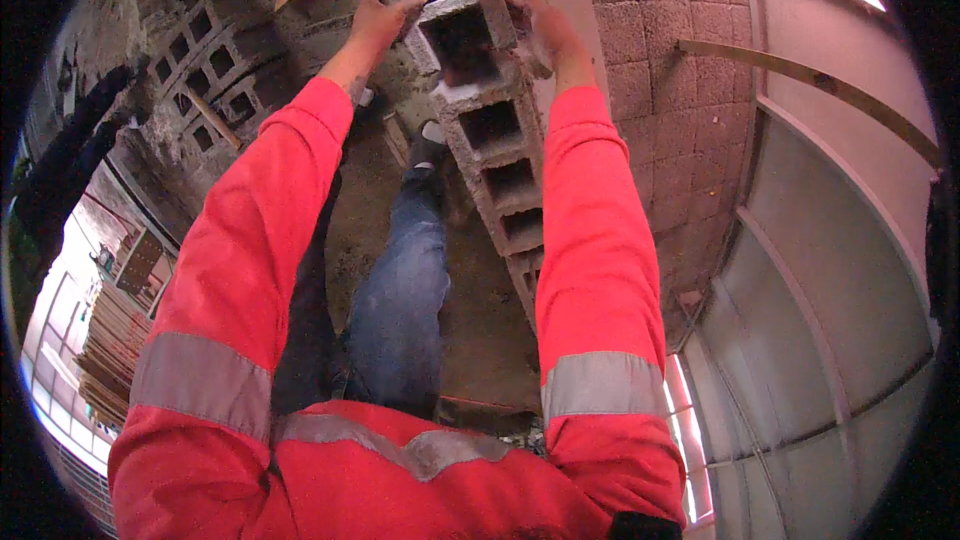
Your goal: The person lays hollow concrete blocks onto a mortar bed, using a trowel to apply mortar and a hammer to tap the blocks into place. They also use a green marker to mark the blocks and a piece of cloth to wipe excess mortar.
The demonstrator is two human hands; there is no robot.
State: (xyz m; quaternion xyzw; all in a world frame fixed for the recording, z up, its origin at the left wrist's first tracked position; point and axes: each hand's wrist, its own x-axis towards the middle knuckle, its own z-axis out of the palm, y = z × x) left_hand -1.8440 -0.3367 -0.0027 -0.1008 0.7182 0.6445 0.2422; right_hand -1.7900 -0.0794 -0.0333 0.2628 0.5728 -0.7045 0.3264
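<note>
A grey hollow concrete block with two large openings is between my hands at the top of the head view. My left hand grips its left side, thumb pressed toward the block and fingers along the outer face. My right hand is closed on its right side, with some fingertips hidden behind it. Below it, a line of similar hollow blocks runs down toward my right forearm, which covers part of it. Whether the held block rests on that line or hangs just above it, I cannot tell.
More hollow blocks are stacked at left, with a wooden stick against them. A block wall and grey panels stand at right, near a wooden plank. Short wood pieces lie by my foot.
</note>
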